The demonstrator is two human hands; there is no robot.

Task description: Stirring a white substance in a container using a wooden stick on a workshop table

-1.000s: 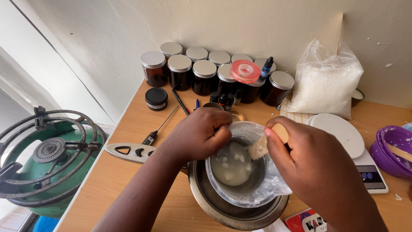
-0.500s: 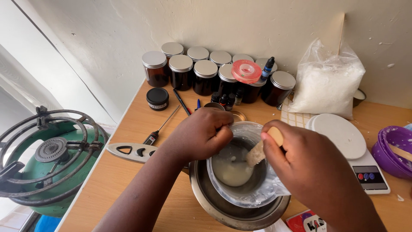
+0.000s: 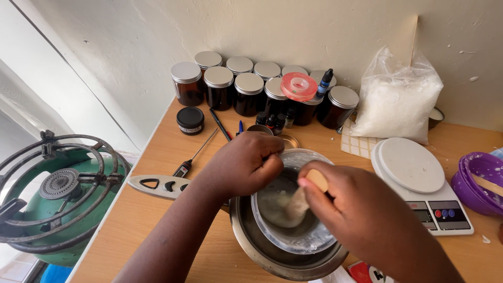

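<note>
Two bowls are stacked near the front edge of the wooden table (image 3: 173,152): a clear glass bowl (image 3: 293,238) is set inside a bigger metal bowl (image 3: 277,262). A pool of pale, half-melted stuff (image 3: 277,207) is seen at the bottom of the glass bowl.

The left hand (image 3: 243,165) is closed over the far rim of the glass bowl, so the bowl is held still. The right hand (image 3: 361,217) is wrapped tight around a wooden stick (image 3: 306,191), and the tip of the stick is dipped in the pale stuff.

It looks like stirring is being done. For this to be done well, the rim should be kept pinched, so the glass bowl is not spun or tipped inside the metal one. The stick should be moved slowly, low in the bowl, so nothing is splashed out. The bottom and sides should be scraped, so lumps are not left behind.

Just beside the bowls, a white scale (image 3: 419,178) is placed. Dark jars with silver lids (image 3: 249,91) are lined up at the wall, well apart from the stirring.
</note>
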